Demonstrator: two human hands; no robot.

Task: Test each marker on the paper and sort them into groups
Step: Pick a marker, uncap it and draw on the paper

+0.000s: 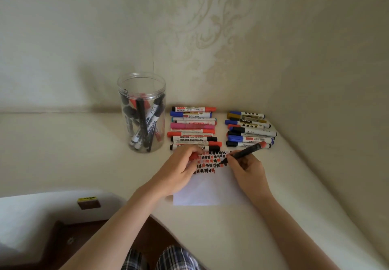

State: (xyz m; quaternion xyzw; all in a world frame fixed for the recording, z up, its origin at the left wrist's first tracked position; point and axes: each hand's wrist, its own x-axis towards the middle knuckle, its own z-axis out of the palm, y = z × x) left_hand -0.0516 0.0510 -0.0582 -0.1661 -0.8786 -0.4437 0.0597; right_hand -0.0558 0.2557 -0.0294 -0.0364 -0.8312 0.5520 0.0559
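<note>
- The right hand (248, 169) pinches a black-barrelled marker (244, 152) with a red end, its tip down on the sheet of paper (210, 189) among rows of red and black test marks (210, 162).
- The left hand (179, 169) rests on the paper's left edge, fingers curled round a small red piece, probably the marker's cap (193, 156).
- The paper lies on the pale table (84, 154), just in front of two sorted groups: a left row of markers (193, 129) and a right row of markers (249, 129). A clear plastic jar (142, 111) further left holds the markers not yet tested.
- Risk: the marks are packed closely, so a faint new stroke could be lost among older ones and the marker misjudged. Fresh space lower on the sheet would avoid that.
- Risk: the left hand lies over inked rows; wet ink could smear, and lifting it would free the paper to slide under the tip.
- Risk: both rows lie touching the paper's far edge, so a push of the sheet could roll markers and mix the groups.
- Risk: the cap could go back on the wrong marker, as several caps are red.
- Readable: "WHITEBOARD MARKER" on a black-capped barrel in the left row, "WHITEBOARD" on one in the jar. Other labels are too small to read.
</note>
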